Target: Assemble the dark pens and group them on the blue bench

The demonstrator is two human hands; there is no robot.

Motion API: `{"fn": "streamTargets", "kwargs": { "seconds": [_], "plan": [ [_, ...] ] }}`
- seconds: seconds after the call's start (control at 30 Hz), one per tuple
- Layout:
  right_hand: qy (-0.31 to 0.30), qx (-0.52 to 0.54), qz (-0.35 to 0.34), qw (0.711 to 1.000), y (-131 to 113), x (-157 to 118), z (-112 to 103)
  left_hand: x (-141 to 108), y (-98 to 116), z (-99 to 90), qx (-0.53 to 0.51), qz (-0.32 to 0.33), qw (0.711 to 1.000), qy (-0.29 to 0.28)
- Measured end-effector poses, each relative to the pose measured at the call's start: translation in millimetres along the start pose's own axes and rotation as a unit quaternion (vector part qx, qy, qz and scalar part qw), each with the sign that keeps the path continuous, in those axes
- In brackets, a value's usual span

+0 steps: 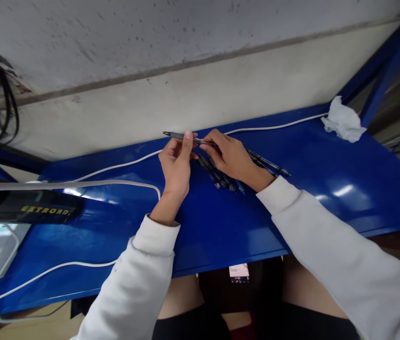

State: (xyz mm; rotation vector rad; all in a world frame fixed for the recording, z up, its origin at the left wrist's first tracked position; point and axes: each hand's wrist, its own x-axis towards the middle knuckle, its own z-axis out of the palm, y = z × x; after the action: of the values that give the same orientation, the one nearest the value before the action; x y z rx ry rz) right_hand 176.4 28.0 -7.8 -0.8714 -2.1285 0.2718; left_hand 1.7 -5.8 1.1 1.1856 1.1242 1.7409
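Pinched a slim, straight pen (177, 135) by its matte grey grip between thumb and fingers of the left hand (176, 170); closed the fingertips of the right hand (233, 158) on its shiny barrel, above the glossy blue table (221, 226). Had dark, rod-like pens (210, 172) fanned just below, a smooth white cord (271, 127) behind, crumpled, papery tissue (343, 120) far right.

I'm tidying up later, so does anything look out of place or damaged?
A crumpled white wad, perhaps tissue, lies near the far right corner of the blue tabletop, looking like litter and away from the pens. The grey upper wall also looks spotted, perhaps stained.
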Motion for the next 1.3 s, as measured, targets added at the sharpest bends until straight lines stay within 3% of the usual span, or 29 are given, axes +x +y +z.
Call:
{"fn": "streamTargets", "kwargs": {
  "seconds": [1.03,1.2,1.3],
  "plan": [
    [-0.018,0.045,0.021,0.999,-2.0,2.1,-3.0,-1.2,2.0,-0.3,0.000,-0.010,1.000,-0.003],
    [-0.001,0.139,0.046,0.989,-7.1,4.7,-4.3,-0.8,2.5,-1.0,-0.004,-0.010,1.000,-0.009],
    [-0.012,0.258,0.112,0.960,-13.6,7.6,-5.3,0.0,4.1,-1.5,-0.021,-0.009,1.000,-0.018]
  ]
}}
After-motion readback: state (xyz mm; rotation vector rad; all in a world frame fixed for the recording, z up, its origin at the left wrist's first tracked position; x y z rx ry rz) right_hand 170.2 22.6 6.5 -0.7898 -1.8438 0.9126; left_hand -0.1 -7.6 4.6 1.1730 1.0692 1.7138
